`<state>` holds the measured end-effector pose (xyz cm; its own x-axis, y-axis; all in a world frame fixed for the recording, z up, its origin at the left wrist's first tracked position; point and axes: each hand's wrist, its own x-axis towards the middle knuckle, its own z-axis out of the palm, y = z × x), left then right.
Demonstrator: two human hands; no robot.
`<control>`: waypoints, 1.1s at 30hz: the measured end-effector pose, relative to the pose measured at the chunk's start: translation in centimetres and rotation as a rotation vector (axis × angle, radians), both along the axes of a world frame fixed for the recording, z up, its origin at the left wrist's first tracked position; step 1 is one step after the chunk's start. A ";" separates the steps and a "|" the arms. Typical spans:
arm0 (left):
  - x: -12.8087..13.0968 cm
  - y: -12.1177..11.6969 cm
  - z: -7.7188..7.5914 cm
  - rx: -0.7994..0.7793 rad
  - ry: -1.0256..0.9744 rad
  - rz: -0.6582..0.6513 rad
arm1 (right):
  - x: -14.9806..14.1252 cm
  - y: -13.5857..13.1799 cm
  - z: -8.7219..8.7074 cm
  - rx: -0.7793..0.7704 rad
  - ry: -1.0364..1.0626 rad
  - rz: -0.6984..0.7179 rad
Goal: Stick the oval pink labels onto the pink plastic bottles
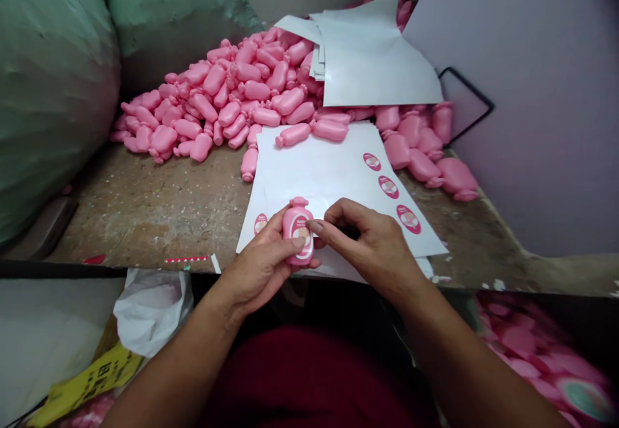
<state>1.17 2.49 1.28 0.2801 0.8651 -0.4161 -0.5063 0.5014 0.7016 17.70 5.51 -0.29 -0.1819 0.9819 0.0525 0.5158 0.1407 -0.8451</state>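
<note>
My left hand [258,270] grips a small pink plastic bottle [298,231], which stands upright in its fingers and carries an oval pink label on the front. My right hand [367,247] is close to the bottle's right side, with the thumb tip touching the label's edge. What its curled fingers pinch is hidden. Beneath both hands lies a white label sheet [333,183] with several oval pink labels [388,187] along its right side. Two unlabelled bottles [312,131] rest on the sheet's far end.
A large heap of pink bottles [227,96] lies on the worn wooden table [145,215], partly under loose white sheets [372,54]. Green sacks [53,86] bulge on the left, and a lilac board [532,106] stands on the right. A white plastic bag [152,309] lies below the table edge.
</note>
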 end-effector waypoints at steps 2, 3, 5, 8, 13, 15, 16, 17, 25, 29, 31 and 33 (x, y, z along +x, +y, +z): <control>-0.2 0.0 0.0 -0.019 -0.008 -0.014 | 0.4 0.0 -0.1 0.083 -0.056 -0.067; -0.3 -0.1 -0.1 -0.032 -0.011 -0.022 | 0.6 0.0 -0.2 0.114 -0.059 -0.097; -0.3 -0.1 -0.4 -0.056 -0.020 -0.037 | 1.1 0.1 -0.4 0.129 -0.010 -0.116; -0.3 -0.1 -0.9 -0.071 -0.031 -0.046 | 1.6 0.2 -0.5 0.056 0.120 -0.059; -3.4 -1.6 0.2 -0.119 0.040 -0.003 | 2.0 0.2 -0.6 -0.042 0.197 -0.022; -6.7 -3.7 0.5 -0.164 0.173 0.075 | 2.4 0.4 -0.8 -0.032 0.181 -0.047; -8.6 -5.1 0.4 -0.189 0.279 0.153 | 2.6 0.5 -0.9 -0.027 0.169 -0.058; -10.7 -6.5 -0.1 -0.191 0.418 0.287 | 2.9 0.6 -1.1 -0.026 0.153 -0.061; -22.0 -13.3 -6.2 -0.324 1.382 0.809 | 4.6 1.6 -2.0 -0.055 0.090 -0.076; -21.1 -8.9 -3.5 0.191 1.773 0.786 | 4.6 1.6 -1.7 -0.053 0.105 -0.080; -19.1 -4.1 -2.4 0.423 1.744 0.702 | 4.2 1.6 -1.5 -0.033 0.106 -0.144; -16.6 1.6 -2.4 0.561 1.684 0.530 | 3.7 1.5 -1.2 -0.030 0.089 -0.189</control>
<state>-15.39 4.11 -1.10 -0.3875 0.8315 0.3980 0.8107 0.1018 0.5766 21.36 6.96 -1.52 0.0100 0.9995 0.0306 0.4537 0.0227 -0.8909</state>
